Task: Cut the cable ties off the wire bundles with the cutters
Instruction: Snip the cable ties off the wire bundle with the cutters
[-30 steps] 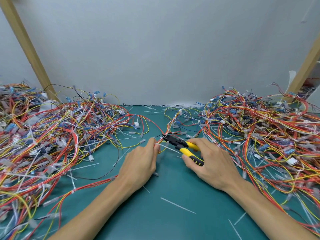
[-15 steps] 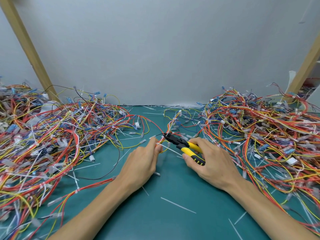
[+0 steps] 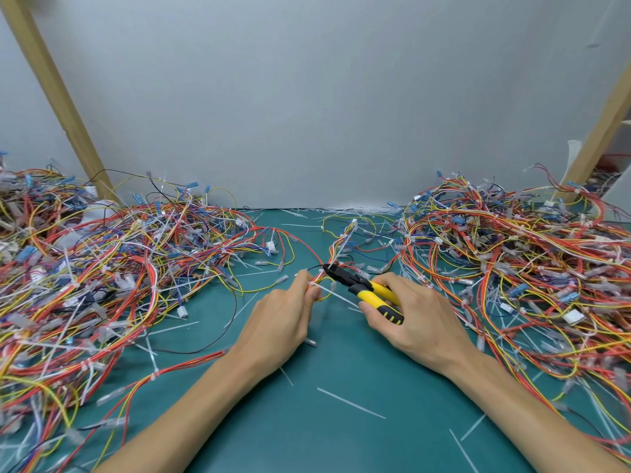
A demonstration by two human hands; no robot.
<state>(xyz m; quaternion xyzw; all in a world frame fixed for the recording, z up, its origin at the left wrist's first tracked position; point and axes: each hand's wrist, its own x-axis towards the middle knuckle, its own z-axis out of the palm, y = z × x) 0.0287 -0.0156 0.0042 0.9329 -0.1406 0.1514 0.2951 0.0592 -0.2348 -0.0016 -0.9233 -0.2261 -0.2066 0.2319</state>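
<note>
My left hand (image 3: 281, 317) pinches a thin wire bundle (image 3: 336, 249) of red, yellow and white wires at a white cable tie (image 3: 312, 285) near the middle of the green mat. My right hand (image 3: 415, 319) grips the yellow-and-black handles of the cutters (image 3: 363, 286). The black jaws point left and up, their tip at the bundle just right of my left fingertips. The long tail of the tie sticks out to the right below the jaws.
Big tangled heaps of coloured wire lie on the left (image 3: 102, 281) and on the right (image 3: 519, 268). Cut white tie pieces (image 3: 351, 402) are scattered over the green mat (image 3: 341, 438). A grey wall and two slanted wooden posts (image 3: 65, 107) stand behind.
Both hands have shifted slightly; the cutter tip has crept a little closer to the bundle by my left fingertips. The wire heaps have not moved.
</note>
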